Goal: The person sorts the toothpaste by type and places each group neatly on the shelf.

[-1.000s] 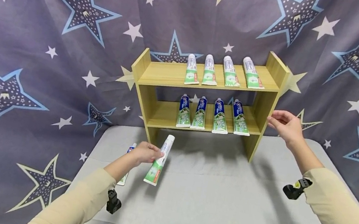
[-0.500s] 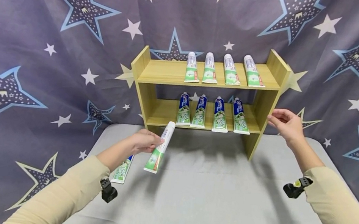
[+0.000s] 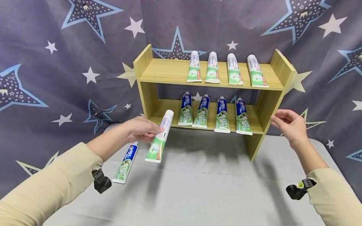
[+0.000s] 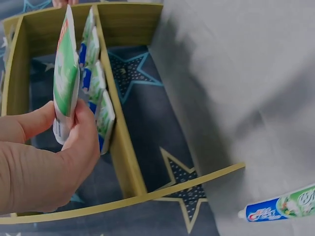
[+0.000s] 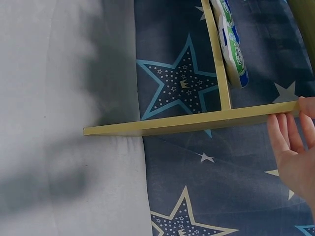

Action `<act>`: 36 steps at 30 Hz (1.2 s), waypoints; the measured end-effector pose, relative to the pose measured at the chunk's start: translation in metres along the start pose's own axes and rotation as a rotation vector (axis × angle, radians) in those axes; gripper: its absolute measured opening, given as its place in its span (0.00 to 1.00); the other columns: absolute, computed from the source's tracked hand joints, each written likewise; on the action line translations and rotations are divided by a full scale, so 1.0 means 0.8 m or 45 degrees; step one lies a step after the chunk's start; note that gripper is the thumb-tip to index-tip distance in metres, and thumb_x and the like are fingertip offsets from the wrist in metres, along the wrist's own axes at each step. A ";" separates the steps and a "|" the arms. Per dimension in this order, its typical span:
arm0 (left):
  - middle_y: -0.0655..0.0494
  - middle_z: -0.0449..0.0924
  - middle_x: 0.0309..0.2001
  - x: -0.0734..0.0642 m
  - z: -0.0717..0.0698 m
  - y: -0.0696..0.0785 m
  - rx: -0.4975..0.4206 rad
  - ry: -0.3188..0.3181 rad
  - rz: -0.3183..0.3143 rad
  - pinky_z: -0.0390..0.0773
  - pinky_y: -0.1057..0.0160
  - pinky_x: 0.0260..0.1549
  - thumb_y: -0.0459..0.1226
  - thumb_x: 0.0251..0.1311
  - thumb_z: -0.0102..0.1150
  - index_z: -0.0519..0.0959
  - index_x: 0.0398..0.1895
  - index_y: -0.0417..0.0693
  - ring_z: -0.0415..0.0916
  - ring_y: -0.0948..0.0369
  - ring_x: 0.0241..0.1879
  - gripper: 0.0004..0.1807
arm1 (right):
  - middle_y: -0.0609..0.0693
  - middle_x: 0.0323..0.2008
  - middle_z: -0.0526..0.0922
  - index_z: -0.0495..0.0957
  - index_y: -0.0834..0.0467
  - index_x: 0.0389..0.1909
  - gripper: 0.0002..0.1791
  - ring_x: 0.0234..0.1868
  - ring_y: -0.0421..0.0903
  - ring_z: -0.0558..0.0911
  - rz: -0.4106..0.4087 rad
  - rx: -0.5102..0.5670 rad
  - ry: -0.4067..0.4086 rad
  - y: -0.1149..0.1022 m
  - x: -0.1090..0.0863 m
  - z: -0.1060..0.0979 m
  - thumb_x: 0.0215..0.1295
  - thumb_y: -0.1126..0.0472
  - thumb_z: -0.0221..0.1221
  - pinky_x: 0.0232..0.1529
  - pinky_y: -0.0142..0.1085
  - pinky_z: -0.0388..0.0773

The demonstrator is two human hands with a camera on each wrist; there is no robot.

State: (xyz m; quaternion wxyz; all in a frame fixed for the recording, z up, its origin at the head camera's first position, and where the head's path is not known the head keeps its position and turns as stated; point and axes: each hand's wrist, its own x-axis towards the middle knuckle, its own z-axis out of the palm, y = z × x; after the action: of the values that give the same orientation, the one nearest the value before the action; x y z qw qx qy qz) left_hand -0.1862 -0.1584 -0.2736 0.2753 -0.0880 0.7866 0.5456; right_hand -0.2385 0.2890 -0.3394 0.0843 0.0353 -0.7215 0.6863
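My left hand [image 3: 142, 128] pinches a white and green toothpaste tube [image 3: 160, 137] between thumb and fingers, cap end up, in front of the shelf's left part. The left wrist view shows the tube [image 4: 66, 78] held near its cap. My right hand [image 3: 290, 124] grips the right side panel of the small wooden shelf [image 3: 272, 114]; in the right wrist view the thumb lies over the panel's edge [image 5: 197, 119] and the fingers on its outer face. A blue and green toothpaste tube [image 3: 126, 163] lies on the table below my left hand.
Several white and green tubes [image 3: 213, 69] lie in a row on the top shelf board, toward its right. Several blue and green tubes [image 3: 223, 117] line the lower board. The shelf stands on a grey cloth-covered table [image 3: 202, 205] before a star-patterned curtain [image 3: 88, 7].
My left hand has raised the white and green tube toward the shelf, uncovering more of the tube on the table. My right hand stays on the side panel.
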 end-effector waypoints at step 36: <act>0.55 0.81 0.26 -0.047 -0.038 0.150 -0.341 -0.005 0.039 0.83 0.73 0.29 0.38 0.65 0.55 0.69 0.44 0.43 0.80 0.64 0.27 0.10 | 0.35 0.28 0.81 0.76 0.52 0.37 0.09 0.30 0.29 0.81 0.013 0.091 -0.022 0.001 -0.003 0.000 0.60 0.68 0.63 0.34 0.19 0.83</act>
State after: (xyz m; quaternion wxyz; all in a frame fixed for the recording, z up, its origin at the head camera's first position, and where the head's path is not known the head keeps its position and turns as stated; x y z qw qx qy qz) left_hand -0.2172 -0.1451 -0.1490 0.2545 -0.1108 0.7075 0.6499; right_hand -0.2359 0.2889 -0.3405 0.0733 0.0407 -0.6974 0.7118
